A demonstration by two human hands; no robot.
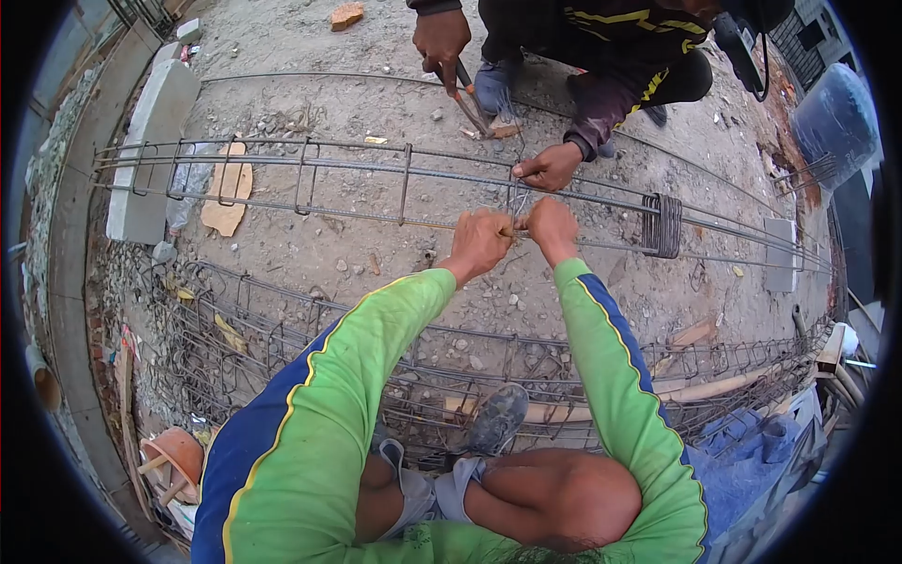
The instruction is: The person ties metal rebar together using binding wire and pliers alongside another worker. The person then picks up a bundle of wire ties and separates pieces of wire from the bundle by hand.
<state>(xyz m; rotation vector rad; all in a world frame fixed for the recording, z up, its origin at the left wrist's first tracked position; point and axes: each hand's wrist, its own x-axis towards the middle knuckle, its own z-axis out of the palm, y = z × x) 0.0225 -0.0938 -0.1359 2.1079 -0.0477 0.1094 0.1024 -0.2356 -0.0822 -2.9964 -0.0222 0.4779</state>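
Observation:
A long rebar cage (352, 167) of steel rods runs across in front of me. Square stirrups (406, 183) stand along its left part. My left hand (481, 242) and my right hand (552, 228) meet at the near rod, their fingers closed on the lower corner of a stirrup (512, 195). My fingertips hide the exact joint. Opposite me, a co-worker's hand (550, 167) touches the top of that stirrup. The co-worker's other hand (442, 42) holds pincers (473, 111) over the ground.
A bundle of stirrups (662, 226) hangs on the rods to the right. Concrete blocks (155, 155) (780, 254) lie under both ends. More rebar cages (282, 315) lie near my feet. A blue water jug (836, 122) stands far right, an orange bucket (176, 456) lower left.

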